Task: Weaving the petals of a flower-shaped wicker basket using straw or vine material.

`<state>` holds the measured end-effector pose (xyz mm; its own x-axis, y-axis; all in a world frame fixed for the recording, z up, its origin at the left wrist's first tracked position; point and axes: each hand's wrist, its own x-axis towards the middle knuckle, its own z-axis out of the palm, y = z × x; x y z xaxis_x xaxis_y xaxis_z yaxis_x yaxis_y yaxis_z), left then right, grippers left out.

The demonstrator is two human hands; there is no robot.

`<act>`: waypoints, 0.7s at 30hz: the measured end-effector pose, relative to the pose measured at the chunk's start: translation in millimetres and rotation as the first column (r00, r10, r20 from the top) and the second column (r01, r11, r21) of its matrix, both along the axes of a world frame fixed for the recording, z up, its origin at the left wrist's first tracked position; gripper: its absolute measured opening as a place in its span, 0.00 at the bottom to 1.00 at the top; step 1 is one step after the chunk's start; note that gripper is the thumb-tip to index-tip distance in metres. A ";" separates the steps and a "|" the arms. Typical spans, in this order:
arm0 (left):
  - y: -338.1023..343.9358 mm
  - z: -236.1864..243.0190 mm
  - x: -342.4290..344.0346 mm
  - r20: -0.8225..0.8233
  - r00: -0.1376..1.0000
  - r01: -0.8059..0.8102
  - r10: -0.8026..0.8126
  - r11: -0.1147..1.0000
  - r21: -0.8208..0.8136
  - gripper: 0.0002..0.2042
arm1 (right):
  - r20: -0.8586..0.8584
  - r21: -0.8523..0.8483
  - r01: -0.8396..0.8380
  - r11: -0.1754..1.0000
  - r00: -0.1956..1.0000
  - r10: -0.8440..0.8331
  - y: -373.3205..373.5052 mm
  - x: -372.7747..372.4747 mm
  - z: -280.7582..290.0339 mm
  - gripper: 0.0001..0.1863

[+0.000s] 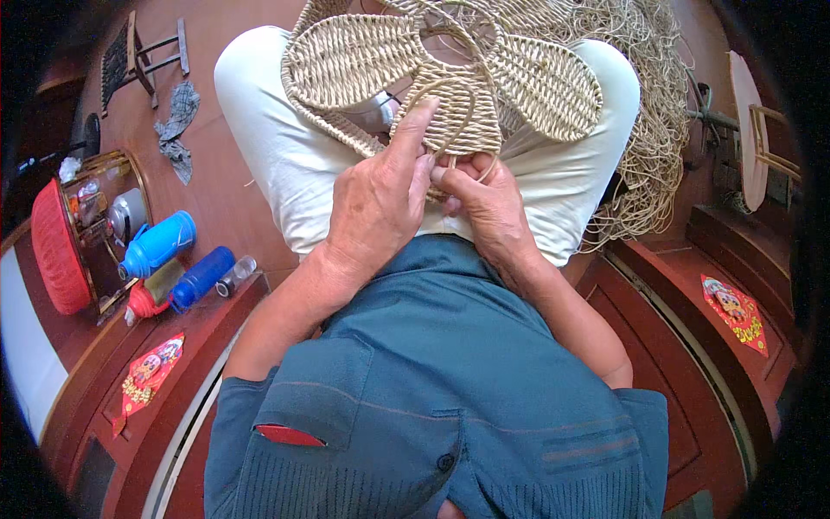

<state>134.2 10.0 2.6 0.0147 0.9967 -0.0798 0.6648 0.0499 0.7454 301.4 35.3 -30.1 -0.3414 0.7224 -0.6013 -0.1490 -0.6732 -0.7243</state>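
A woven straw piece [354,65] with several rounded petals around a central hole rests across my lap. Its nearest petal [474,130] points toward me, and a loop of straw cord [473,99] curves over it. My left hand [380,199] is at this petal's left side, index finger stretched along it, the thumb and other fingers closed around the cord near the lower edge. On the right, my right hand [488,208] pinches the petal's lower edge between thumb and fingers, where short cord ends stick out. The fingertips are partly hidden.
A large heap of loose straw cord [648,130] lies on the floor at the right. To the left are a blue thermos [160,245], a dark blue bottle [203,277], a red mesh cover [60,246] and a grey cloth [179,121]. A small chair [143,56] stands farther off.
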 end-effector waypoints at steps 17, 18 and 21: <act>-8.1 1.4 1.5 0.032 0.998 -0.065 0.063 0.994 0.093 0.32 | -0.082 0.104 -0.044 0.994 0.995 0.053 -3.0 6.9 -8.2 0.17; -10.6 1.1 2.0 0.031 0.998 -0.063 0.061 0.994 0.092 0.32 | -0.074 0.105 -0.035 0.994 0.996 0.043 -3.4 6.7 -6.9 0.17; -18.6 1.2 5.2 0.076 0.994 -0.094 0.083 0.983 0.159 0.26 | -0.081 0.106 -0.016 0.994 0.996 0.025 -4.1 6.4 -5.1 0.18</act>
